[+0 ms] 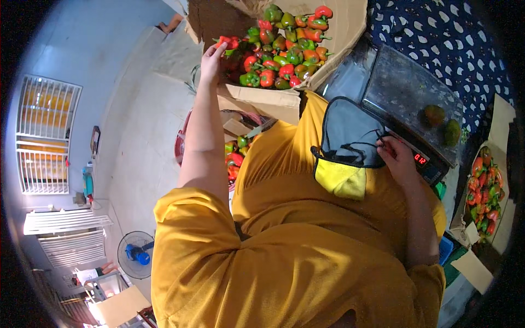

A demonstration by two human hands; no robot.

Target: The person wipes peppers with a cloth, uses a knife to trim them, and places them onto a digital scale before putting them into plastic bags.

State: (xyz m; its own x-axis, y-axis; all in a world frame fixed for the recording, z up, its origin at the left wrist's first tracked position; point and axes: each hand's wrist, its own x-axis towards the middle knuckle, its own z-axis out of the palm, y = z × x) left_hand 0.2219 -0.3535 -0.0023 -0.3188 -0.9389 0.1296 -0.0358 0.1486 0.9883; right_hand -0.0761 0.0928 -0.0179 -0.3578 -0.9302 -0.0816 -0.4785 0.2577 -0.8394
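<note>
My left hand (212, 63) holds a red pepper (229, 42) at its fingertips, over the left side of an open cardboard box (262, 95) of red and green peppers. Pinched in my right hand (396, 158) is the dark edge of a grey and yellow cloth (348, 127), which lies over my lap. Just beyond that hand stands a digital scale (410, 90) with a lit red display. Two dark green-brown peppers (434, 115) rest at the right of its metal plate.
A second cardboard box (501, 135) of peppers stands at the far right. Below the main box, a red-rimmed basket (179, 143) also holds peppers. Dark blue patterned fabric (443, 37) lies behind the scale. A standing fan (137, 254) and a distant person (88, 274) are at the lower left.
</note>
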